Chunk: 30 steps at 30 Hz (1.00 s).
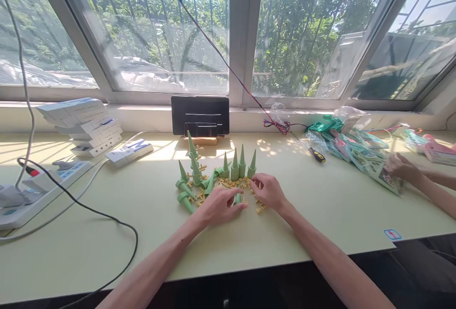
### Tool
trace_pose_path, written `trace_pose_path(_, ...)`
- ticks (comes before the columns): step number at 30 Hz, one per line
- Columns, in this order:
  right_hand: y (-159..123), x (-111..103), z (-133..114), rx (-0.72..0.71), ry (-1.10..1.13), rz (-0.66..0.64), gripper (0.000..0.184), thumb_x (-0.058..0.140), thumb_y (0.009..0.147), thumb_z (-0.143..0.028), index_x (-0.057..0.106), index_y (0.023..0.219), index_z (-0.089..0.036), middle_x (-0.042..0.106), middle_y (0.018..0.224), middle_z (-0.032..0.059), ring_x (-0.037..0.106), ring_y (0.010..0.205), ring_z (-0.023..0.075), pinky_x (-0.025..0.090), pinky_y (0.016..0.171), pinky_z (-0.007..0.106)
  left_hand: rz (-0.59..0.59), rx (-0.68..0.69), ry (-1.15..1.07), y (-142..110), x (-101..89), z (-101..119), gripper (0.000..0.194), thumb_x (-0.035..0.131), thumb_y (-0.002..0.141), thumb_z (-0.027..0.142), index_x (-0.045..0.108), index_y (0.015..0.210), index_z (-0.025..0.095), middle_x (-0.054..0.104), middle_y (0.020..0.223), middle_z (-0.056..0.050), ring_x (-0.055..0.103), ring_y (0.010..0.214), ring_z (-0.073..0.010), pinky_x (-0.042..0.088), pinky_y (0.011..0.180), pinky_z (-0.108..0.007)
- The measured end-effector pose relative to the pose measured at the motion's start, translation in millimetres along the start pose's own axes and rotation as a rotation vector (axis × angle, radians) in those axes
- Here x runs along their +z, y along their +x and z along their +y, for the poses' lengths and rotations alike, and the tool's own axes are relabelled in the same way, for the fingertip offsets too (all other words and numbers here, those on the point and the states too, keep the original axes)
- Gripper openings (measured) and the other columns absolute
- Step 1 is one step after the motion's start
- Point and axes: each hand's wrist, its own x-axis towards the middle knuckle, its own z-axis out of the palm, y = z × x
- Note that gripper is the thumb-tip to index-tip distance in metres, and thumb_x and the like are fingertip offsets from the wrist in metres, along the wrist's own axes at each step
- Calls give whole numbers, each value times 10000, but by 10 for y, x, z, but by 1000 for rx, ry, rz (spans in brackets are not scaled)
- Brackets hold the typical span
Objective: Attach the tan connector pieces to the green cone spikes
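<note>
My left hand (218,204) curls its thumb and fingers around a green cone (238,198), which is partly covered by the hand. With fingertips pinched together, my right hand (270,189) is low over the right edge of a pile of small yellow pegs (228,183); whatever is in that pinch is too small to make out. Several green cones (234,165) stand upright in a row behind the pile. To the left, a taller stack of cones (192,149) has pegs around it, and more cones (185,200) lie on their sides.
A tablet on a stand (200,115) is at the back. White boxes (85,126), a power strip (60,180) and cables (135,237) occupy the left. A screwdriver (317,155) and plastic-bagged items (356,147) lie right, where another person's hands (404,167) touch a bag.
</note>
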Motion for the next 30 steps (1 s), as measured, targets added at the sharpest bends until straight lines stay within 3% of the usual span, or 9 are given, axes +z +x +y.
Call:
trace_pose_path(8, -10, -13, -47, 9, -179, -130, 140, 562, 877, -227, 622, 758, -184, 602, 731, 5, 501, 616, 120, 307, 575, 232, 193, -32, -121, 33, 80, -92, 279, 534, 956, 355, 704, 884, 146, 418, 519, 63, 346, 495, -78, 309, 544, -209)
trace_pose_path(15, -17, -48, -60, 30, -233, -225, 146, 561, 872, -230, 594, 738, -183, 589, 744, 6, 478, 620, 117, 280, 569, 230, 221, -90, -229, 28, 84, -97, 238, 543, 942, 329, 693, 919, 146, 379, 526, 72, 327, 492, -80, 292, 518, -209)
trace_pose_path(23, -28, -9, -57, 21, -263, -272, 66, 558, 855, -189, 587, 796, -186, 577, 795, 9, 467, 638, 118, 282, 583, 231, 200, -31, -247, 18, 101, -117, 223, 488, 951, 221, 697, 986, 151, 313, 529, 80, 274, 481, -76, 264, 511, -209)
trace_pose_path(30, -39, 2, -72, 36, -296, -276, 74, 540, 861, -155, 597, 826, -186, 563, 814, 19, 473, 646, 127, 285, 580, 239, 180, 25, -186, 15, 106, -140, 277, 440, 951, 167, 716, 958, 147, 459, 555, 42, 346, 509, -84, 310, 548, -208)
